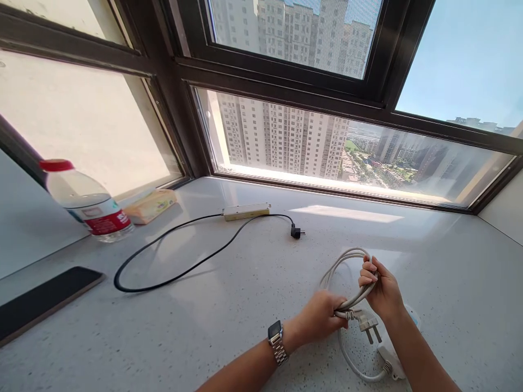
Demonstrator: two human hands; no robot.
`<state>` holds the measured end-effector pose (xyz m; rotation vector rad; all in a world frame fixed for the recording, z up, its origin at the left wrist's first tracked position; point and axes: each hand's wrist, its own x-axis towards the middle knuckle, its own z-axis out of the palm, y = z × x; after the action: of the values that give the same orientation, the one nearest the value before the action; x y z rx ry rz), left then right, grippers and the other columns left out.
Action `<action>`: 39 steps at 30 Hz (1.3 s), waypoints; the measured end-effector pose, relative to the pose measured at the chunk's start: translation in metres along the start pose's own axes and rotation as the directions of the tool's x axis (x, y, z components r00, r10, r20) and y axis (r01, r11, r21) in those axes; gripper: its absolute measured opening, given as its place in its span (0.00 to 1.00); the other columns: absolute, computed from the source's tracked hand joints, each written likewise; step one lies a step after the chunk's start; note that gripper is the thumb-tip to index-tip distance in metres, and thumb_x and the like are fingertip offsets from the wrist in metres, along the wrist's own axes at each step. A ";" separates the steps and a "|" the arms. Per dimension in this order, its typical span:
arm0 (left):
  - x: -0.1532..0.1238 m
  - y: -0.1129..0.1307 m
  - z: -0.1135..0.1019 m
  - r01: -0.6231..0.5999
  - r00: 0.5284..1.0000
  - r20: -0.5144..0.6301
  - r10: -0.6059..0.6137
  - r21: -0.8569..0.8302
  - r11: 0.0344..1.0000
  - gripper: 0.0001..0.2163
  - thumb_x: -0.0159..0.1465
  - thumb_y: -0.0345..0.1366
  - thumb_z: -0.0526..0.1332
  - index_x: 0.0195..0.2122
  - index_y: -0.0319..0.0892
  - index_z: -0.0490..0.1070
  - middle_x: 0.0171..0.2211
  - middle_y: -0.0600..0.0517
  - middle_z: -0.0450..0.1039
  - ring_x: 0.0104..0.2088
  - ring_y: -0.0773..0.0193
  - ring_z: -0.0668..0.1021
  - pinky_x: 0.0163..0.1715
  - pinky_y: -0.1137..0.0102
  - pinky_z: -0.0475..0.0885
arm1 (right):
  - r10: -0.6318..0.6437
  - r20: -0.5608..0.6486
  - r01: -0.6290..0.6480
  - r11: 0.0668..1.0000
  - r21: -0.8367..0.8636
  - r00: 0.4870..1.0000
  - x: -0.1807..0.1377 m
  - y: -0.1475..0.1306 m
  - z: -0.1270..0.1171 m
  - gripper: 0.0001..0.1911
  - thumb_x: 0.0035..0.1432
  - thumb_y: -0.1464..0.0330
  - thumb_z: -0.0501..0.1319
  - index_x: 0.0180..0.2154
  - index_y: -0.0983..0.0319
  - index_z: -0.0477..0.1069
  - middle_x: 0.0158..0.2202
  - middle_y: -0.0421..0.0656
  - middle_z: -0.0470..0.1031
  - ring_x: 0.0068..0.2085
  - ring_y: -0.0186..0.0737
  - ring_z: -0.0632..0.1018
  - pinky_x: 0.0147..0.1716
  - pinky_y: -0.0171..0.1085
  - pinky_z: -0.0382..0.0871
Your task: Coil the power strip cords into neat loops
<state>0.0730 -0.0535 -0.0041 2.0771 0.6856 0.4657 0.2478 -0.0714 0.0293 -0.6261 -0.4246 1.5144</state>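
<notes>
My left hand (pixel 322 316) and my right hand (pixel 379 291) both grip a folded bundle of white cable (pixel 341 264) just above a pale stone sill (pixel 245 305). The cable's white plug (pixel 368 322) sticks out between my hands, prongs pointing down and right. A loop of the same cable runs down to a white power strip (pixel 390 359) partly hidden under my right forearm. My left wrist carries a metal-band watch (pixel 275 338).
A black cable (pixel 171 261) with a black plug (pixel 297 232) and a cream strip (pixel 246 212) lies at the centre. At the left are a water bottle (pixel 87 204), a tissue pack (pixel 150 206) and a dark phone (pixel 41 302). A window frame (pixel 327 103) stands behind.
</notes>
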 end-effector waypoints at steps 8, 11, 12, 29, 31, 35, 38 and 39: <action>-0.003 0.009 0.002 0.008 1.000 -0.023 -0.013 -0.209 0.978 0.06 0.51 0.23 0.57 0.20 0.38 0.67 0.19 0.56 0.69 0.22 0.71 0.70 0.23 0.77 0.60 | -0.080 -0.033 0.078 0.995 -0.068 0.996 0.000 -0.012 -0.003 0.07 0.57 0.64 0.61 0.32 0.61 0.70 0.19 0.32 0.56 0.16 0.27 0.56 0.15 0.30 0.60; -0.002 0.012 0.000 -0.004 1.000 -0.027 -0.003 -0.257 0.966 0.05 0.54 0.27 0.58 0.22 0.38 0.69 0.21 0.54 0.72 0.23 0.69 0.72 0.24 0.77 0.62 | -0.117 -0.053 0.113 0.990 -0.087 0.992 0.002 -0.014 -0.005 0.08 0.57 0.63 0.61 0.32 0.61 0.70 0.19 0.32 0.56 0.16 0.27 0.55 0.15 0.31 0.60; -0.002 0.012 -0.001 -0.010 1.000 -0.024 0.004 -0.263 0.965 0.06 0.56 0.29 0.59 0.22 0.38 0.70 0.22 0.53 0.73 0.24 0.69 0.72 0.25 0.77 0.62 | -0.128 -0.059 0.122 0.988 -0.091 0.990 0.003 -0.014 -0.006 0.09 0.57 0.63 0.62 0.32 0.62 0.70 0.18 0.32 0.54 0.16 0.27 0.54 0.15 0.30 0.58; -0.007 0.015 0.001 0.112 0.992 0.126 -0.029 -0.725 0.680 0.25 0.51 0.59 0.63 0.26 0.37 0.67 0.12 0.60 0.56 0.13 0.73 0.64 0.16 0.75 0.59 | -0.153 -0.077 0.128 0.954 -0.270 0.985 -0.006 0.012 0.016 0.19 0.46 0.55 0.68 0.27 0.60 0.65 0.16 0.31 0.59 0.17 0.30 0.66 0.18 0.31 0.61; -0.009 0.016 -0.002 0.148 0.982 0.188 -0.006 -0.756 0.638 0.25 0.50 0.58 0.64 0.26 0.37 0.67 0.13 0.59 0.59 0.14 0.71 0.68 0.17 0.75 0.61 | -0.139 -0.106 0.105 0.954 -0.281 0.985 -0.008 0.013 0.017 0.21 0.44 0.54 0.70 0.24 0.61 0.63 0.15 0.31 0.59 0.17 0.30 0.66 0.18 0.32 0.62; -0.015 0.021 -0.004 0.176 0.967 0.246 0.060 -0.822 0.541 0.23 0.51 0.55 0.66 0.30 0.35 0.71 0.16 0.56 0.65 0.18 0.67 0.73 0.20 0.74 0.64 | -0.172 -0.160 0.103 0.924 -0.369 0.972 -0.011 0.014 0.017 0.25 0.41 0.48 0.69 0.21 0.62 0.65 0.14 0.35 0.63 0.17 0.30 0.66 0.18 0.31 0.61; -0.015 0.021 -0.005 0.193 0.975 0.223 0.022 -0.888 0.416 0.21 0.51 0.51 0.68 0.30 0.35 0.70 0.15 0.60 0.58 0.14 0.75 0.64 0.17 0.76 0.58 | -0.260 -0.139 0.156 0.847 -0.508 0.956 -0.009 0.012 0.011 0.27 0.44 0.44 0.65 0.23 0.63 0.70 0.17 0.39 0.69 0.19 0.31 0.68 0.20 0.33 0.64; -0.014 0.019 -0.008 0.193 0.979 0.202 -0.012 -0.913 0.360 0.20 0.51 0.50 0.68 0.30 0.35 0.69 0.15 0.62 0.54 0.13 0.77 0.60 0.16 0.77 0.55 | -0.301 -0.110 0.190 0.804 -0.564 0.947 -0.008 0.011 0.008 0.27 0.45 0.44 0.65 0.24 0.63 0.71 0.18 0.40 0.70 0.20 0.33 0.70 0.22 0.34 0.66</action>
<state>0.0634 -0.0666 0.0153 0.9174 0.2891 0.4494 0.2338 -0.0790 0.0296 -1.1155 -0.7714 1.0586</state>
